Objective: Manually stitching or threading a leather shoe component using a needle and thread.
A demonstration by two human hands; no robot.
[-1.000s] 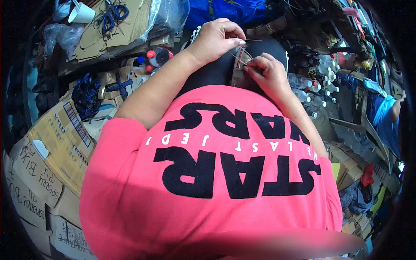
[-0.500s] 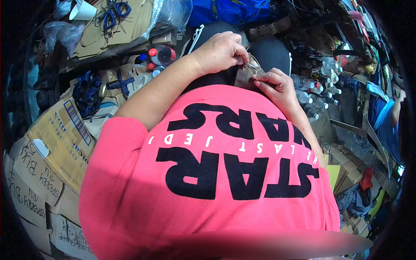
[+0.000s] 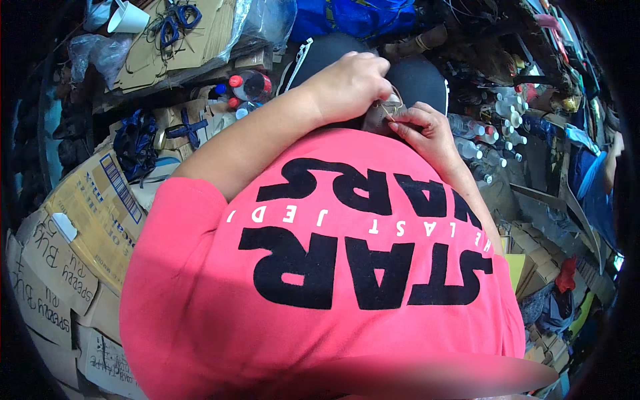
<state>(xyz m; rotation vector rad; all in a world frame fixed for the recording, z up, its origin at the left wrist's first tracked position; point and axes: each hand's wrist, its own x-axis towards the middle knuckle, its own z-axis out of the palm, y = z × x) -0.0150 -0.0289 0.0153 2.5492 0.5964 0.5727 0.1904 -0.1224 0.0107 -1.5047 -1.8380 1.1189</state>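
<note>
Between my knees sits a small brown piece point(image 3: 377, 120) that looks like leather, with a thin pale cord point(image 3: 396, 107) looped over its top. My left hand point(image 3: 353, 87) is closed at its upper left side, knuckles up. Its fingertips are turned under, so what they hold is hidden. On the right, my right hand point(image 3: 427, 130) pinches the cord between thumb and fingers, close against the brown piece. The lower part of the piece is hidden behind my pink shirt point(image 3: 367, 240).
Several plastic bottles point(image 3: 490, 133) lie to my right, and a red-capped bottle point(image 3: 253, 85) to my left. Flattened cardboard point(image 3: 183, 50) with blue-handled scissors point(image 3: 170, 32) lies at the far left. A printed carton point(image 3: 93, 213) is nearer. A blue bag point(image 3: 353, 17) lies ahead.
My left hand has shifted slightly right and rolled over, its back now facing up and covering more of the brown piece. My right hand has stayed almost in place.
</note>
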